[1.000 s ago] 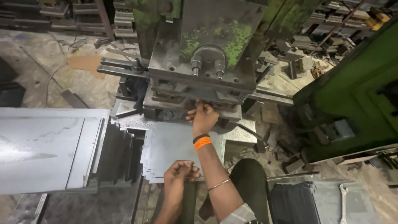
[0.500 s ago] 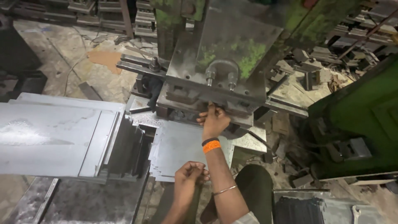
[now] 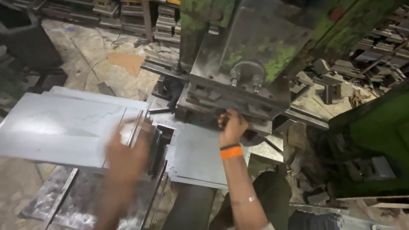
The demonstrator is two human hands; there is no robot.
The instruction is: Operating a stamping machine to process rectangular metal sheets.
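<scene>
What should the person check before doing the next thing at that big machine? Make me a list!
1. Right hand out from under the press: not ok, it sits at the die edge.
2. Left hand steady: cannot tell, it is blurred, by the sheet stack.
3. Sheet lying flat before the press: ok.
4. Fingers clear of sheet edges: cannot tell.
5. Floor free of scrap: not ok, metal bits lie around.
</scene>
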